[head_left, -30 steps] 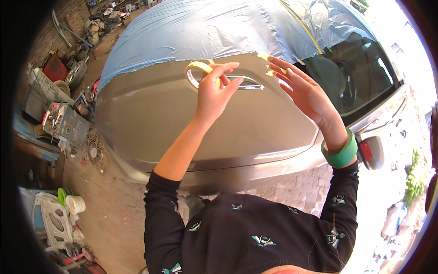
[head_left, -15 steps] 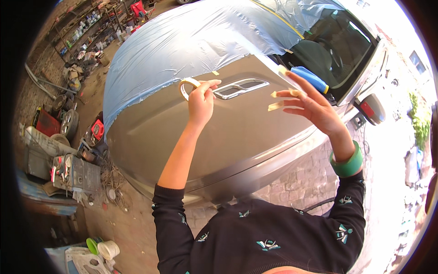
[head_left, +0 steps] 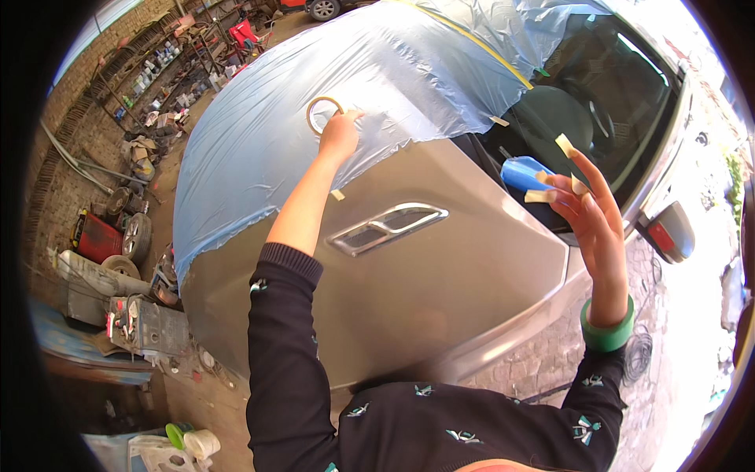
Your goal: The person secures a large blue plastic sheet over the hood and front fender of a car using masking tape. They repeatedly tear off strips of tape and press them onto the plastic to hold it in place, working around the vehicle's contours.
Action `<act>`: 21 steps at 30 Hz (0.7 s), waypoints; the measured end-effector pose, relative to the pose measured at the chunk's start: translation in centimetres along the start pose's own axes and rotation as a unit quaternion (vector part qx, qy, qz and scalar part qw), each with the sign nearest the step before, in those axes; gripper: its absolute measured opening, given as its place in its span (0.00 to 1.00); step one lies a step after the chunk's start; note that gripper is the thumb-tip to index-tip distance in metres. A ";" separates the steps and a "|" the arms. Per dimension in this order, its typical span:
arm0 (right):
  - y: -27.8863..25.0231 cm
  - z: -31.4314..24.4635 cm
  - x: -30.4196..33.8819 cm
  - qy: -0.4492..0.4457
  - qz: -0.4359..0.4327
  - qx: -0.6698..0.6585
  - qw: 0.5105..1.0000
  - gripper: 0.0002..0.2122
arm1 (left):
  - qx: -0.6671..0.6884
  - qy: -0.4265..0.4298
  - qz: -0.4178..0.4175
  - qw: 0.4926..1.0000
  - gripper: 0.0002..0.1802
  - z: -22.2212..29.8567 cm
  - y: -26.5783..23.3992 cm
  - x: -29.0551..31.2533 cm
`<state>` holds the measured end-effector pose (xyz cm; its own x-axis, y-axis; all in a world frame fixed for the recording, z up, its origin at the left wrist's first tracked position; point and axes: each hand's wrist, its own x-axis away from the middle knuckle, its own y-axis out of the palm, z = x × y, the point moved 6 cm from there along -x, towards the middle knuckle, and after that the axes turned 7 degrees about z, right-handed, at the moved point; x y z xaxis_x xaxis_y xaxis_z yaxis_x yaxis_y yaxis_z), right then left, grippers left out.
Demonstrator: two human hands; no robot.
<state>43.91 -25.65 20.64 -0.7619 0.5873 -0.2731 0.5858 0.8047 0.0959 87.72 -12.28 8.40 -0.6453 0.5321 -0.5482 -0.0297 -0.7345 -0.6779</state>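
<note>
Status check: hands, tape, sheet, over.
Left hand holds tape roll against blue plastic sheet on car panel. Right hand raised, open, short tape strips stuck on fingertips. Nothing between hands and sheet.

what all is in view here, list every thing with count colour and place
car: one, silver-grey, fills the middle
plastic sheet: one, pale blue, draped over the car's upper part
tape roll: one, tan, on the sheet at the left hand
tape strips: several short, tan, stuck to the right hand's fingertips
side vent trim: one, chrome, on the silver panel
blue object: one, at the sheet's edge by the windscreen
side mirror: one, silver with red, far right
workshop clutter: many pieces, mixed colours, on the ground at left
bangle: one, green, right wrist
left hand: on the roll
right hand: raised, fingers spread
</note>
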 end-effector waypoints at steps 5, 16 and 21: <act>-3.8 2.7 -2.4 -0.011 0.010 0.014 1.000 0.32 | -0.041 0.017 -0.006 0.999 0.23 0.1 5.7 -6.2; -6.9 7.4 -4.2 0.010 0.045 0.075 0.996 0.34 | -0.172 0.049 -0.131 0.975 0.37 -2.1 16.5 -15.9; -7.1 7.3 -4.5 -0.001 0.054 0.086 0.995 0.35 | 0.129 0.030 -0.074 0.988 0.42 0.2 15.4 -17.2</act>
<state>45.23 -34.62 14.26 -0.6913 0.6698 -0.2711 0.7032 0.7099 -0.0394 98.27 -32.82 7.49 -0.5734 0.6599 -0.4855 -0.3194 -0.7258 -0.6093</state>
